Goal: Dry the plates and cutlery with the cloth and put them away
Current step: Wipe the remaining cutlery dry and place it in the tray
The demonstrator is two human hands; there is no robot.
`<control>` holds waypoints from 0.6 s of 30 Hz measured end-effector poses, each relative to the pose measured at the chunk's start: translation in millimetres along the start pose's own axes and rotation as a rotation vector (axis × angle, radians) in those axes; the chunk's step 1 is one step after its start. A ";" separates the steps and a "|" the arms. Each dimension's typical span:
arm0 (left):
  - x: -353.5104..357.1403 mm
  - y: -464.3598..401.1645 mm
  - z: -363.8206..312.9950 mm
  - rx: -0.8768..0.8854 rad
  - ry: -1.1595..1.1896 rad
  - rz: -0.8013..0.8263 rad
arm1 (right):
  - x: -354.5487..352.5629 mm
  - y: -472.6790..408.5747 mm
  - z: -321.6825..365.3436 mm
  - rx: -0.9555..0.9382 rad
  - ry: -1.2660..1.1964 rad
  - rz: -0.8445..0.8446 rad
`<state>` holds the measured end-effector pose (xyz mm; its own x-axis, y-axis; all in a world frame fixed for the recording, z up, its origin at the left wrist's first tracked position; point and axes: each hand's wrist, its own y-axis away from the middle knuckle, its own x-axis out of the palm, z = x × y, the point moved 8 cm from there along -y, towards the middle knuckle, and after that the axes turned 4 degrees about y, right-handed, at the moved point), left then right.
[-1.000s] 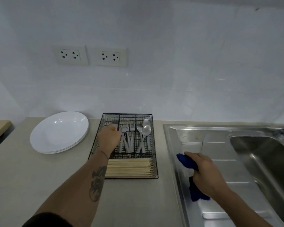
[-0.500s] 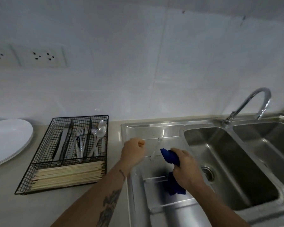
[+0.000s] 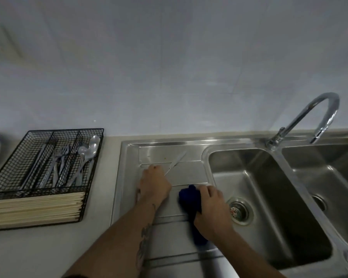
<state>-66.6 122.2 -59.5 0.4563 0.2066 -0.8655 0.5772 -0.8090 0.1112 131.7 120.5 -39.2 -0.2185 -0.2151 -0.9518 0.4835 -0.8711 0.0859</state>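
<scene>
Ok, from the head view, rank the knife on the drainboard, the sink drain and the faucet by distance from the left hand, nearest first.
1. Knife: on the drainboard, at the left hand's fingertips.
2. Sink drain: in the near basin, to the right, past the right hand.
3. Faucet: back right, between the basins.

Wire tray (image 3: 48, 177) on table (image 3: 38, 251), left of sink drainboard (image 3: 165, 155). Knife (image 3: 176, 161) on drainboard, behind left hand (image 3: 154, 184). Right hand (image 3: 211, 209) with cloth (image 3: 190, 199) beside it. Basins (image 3: 269, 197) right, tap (image 3: 305, 119) behind.
</scene>
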 end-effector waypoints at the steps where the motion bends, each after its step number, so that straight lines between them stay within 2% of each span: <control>1: -1.0 -0.5 -0.3 -0.017 -0.002 0.013 | 4.8 1.8 2.7 -0.039 0.026 -0.001; 3: -1.4 -1.5 -0.4 -0.035 -0.008 0.044 | 15.1 6.6 6.4 -0.104 0.060 0.005; 8: 2.6 -1.3 6.0 -0.060 -0.079 0.088 | 30.1 14.9 -1.8 -0.116 0.106 0.138; 18: -1.0 7.3 7.6 0.136 -0.187 0.105 | 21.2 9.2 2.1 -0.078 0.110 0.124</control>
<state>-68.0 111.9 -61.5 0.3689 0.0225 -0.9292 0.4314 -0.8896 0.1497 129.7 106.9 -58.0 -0.0607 -0.2652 -0.9623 0.5666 -0.8029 0.1855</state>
